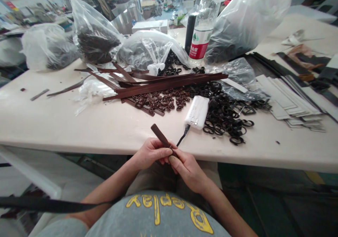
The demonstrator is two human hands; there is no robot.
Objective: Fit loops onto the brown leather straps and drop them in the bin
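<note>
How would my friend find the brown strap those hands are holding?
Find the big pale table and look at the middle of its near edge. There the left hand and right hand hold the brown strap. Unlike the long brown strips lying behind, it's held.

A white power bank lies on the bench, a black cable running from its near end toward the bench edge. Farther back, a clear bottle with a red and white label stands upright, just beside a dark cylinder. A big plastic bag slumps to its right; a white box sits behind, on the left. Pale flat strips overlap at far right.
</note>
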